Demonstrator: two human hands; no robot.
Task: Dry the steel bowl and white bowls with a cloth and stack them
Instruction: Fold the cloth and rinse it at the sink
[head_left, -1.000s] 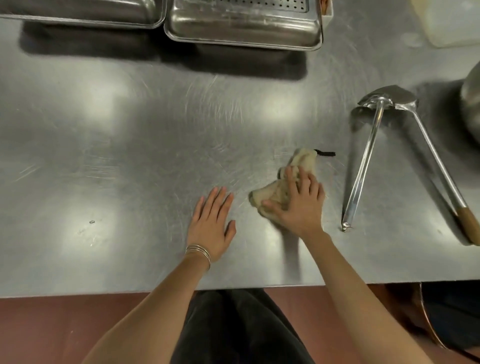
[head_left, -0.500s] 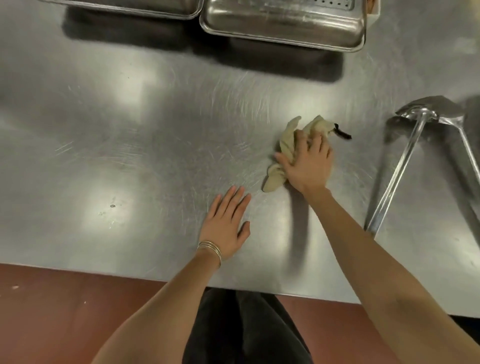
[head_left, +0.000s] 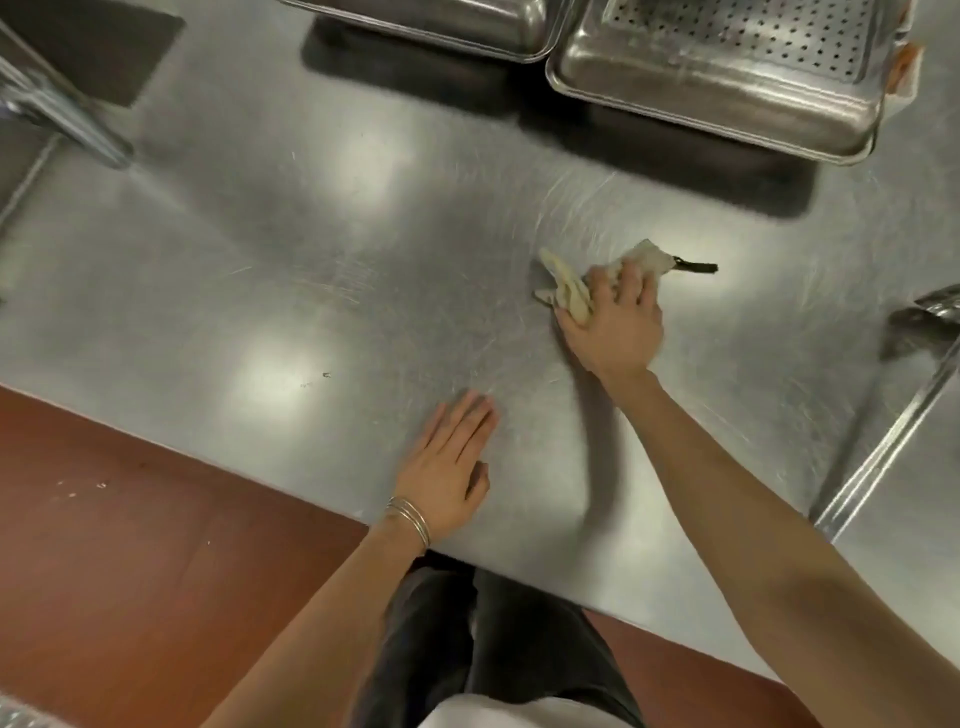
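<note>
Wiping cloth under our right hand on a steel table

From the head view we look down on a scratched, shiny steel table (head_left: 311, 234) over a red-brown floor (head_left: 130, 519), with a plain pan (head_left: 441, 26) and a perforated pan (head_left: 727, 78) at its far edge and long utensil handles (head_left: 883, 452) at the right. Since half a second ago the view has swung left, pushing the utensils to the frame's edge, while our left hand (head_left: 447, 467), bracelets (head_left: 410, 514) at the wrist, stays flat with fingers straight near the table's front edge. Our right hand (head_left: 613, 322), blurred, seems to curl its fingers over the cloth (head_left: 566, 286), pressing it on the table. The cloth is pale beige and crumpled, with a black loop (head_left: 696, 267) trailing to the right.
</note>
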